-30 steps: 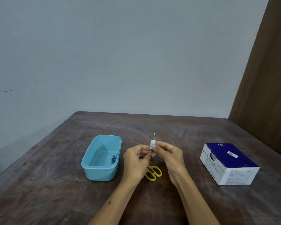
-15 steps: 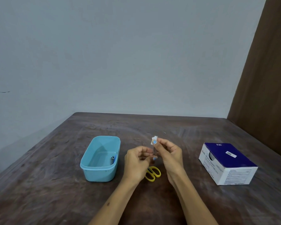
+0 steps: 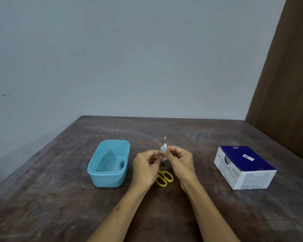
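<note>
A thin tool is held upright above the middle of the surface, between the two hands. Its pale tip stands clear above the fingers, and a small blue part of it is seen lower down, in the gap between the hands. A white pad with a blue patch is wrapped against the shaft just below the tip.

The white pad is pinched by the thumb and fingertips of the right hand, whose fingers are curled inward. The fingers of the left hand are curled as well and are closed on the lower part of the thin tool; the exact points of contact are hidden by the fingers. Both hands are raised off the surface, and both forearms are extended from the near edge.

A pair of scissors with yellow handles is laid flat on the surface directly below the hands; its blades are covered by them.

A light blue tub is placed to the left, near the left hand but apart from it. A few small dark metal pieces are seen inside it, against its right wall; they are too small to identify.

A box with a dark blue top and white printed sides is placed well apart to the right.

The surface is bounded at the back by a grey wall and at the right by a brown panel.
</note>
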{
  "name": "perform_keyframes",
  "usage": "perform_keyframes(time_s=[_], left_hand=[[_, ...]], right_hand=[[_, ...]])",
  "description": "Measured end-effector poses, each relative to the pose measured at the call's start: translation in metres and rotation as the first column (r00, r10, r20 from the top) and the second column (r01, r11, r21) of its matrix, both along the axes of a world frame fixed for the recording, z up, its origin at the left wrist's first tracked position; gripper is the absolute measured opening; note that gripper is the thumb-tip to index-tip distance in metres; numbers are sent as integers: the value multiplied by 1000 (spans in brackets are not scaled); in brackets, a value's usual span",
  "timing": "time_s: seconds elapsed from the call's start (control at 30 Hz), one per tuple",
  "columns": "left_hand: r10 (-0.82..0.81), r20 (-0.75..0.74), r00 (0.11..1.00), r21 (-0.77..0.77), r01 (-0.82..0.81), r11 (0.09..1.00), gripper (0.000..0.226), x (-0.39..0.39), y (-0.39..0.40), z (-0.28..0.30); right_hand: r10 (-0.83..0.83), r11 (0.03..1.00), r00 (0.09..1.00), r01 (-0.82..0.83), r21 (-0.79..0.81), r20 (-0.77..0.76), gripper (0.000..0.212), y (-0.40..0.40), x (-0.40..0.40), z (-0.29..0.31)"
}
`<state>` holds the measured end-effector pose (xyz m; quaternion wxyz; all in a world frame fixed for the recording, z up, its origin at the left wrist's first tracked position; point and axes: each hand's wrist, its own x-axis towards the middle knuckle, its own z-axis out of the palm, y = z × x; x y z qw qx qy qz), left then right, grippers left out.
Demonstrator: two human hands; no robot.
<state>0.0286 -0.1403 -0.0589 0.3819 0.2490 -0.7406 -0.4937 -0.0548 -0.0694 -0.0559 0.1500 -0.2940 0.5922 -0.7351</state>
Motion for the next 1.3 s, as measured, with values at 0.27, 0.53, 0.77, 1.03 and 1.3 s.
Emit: perform_keyframes(time_s=[0.27, 0.53, 0.77, 1.03, 1.3], left_hand=[[-23, -3, 1000, -5, 23, 1000, 21, -1, 4, -1], [-191, -20, 981, 143, 192, 971, 18, 2, 5, 4], [-1, -2, 1000, -38, 1, 999, 23, 2, 4, 6], [-145, 67, 987, 6, 145, 989, 17, 3, 8, 6], [-171, 93, 981, 95, 163, 982, 18, 4, 0, 5]], right_hand=[[-110, 992, 994, 110, -59, 8, 9, -3, 0, -2], [-210, 973, 977, 212, -90, 33, 14, -2, 0, -2], [-142, 987, 990, 143, -67, 22, 15, -6, 5, -2], [-288, 946, 953, 299, -125, 96, 18, -5, 0, 0], [-201, 967, 973, 215, -139, 110, 8, -5, 0, -1]])
